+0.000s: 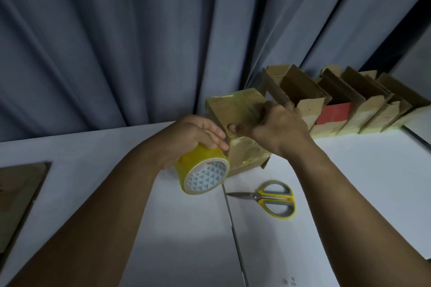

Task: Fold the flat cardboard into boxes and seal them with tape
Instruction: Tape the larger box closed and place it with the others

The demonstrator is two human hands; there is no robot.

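A small brown cardboard box (235, 112) stands on end in the middle of the white table, with clear yellowish tape stretched over its top and lower front. My right hand (277, 126) grips the box's right side, thumb pressed against the front face. My left hand (193, 137) holds a yellow tape roll (200, 170) from above, right next to the box's lower left edge. The roll's white printed core faces me.
Yellow and grey scissors (272, 198) lie shut on the table (349, 182) in front of the box. A row of folded boxes (338, 100) with open flaps, one with a red face, lines the back right. Flat cardboard (16, 198) lies at the left edge. Grey curtains hang behind.
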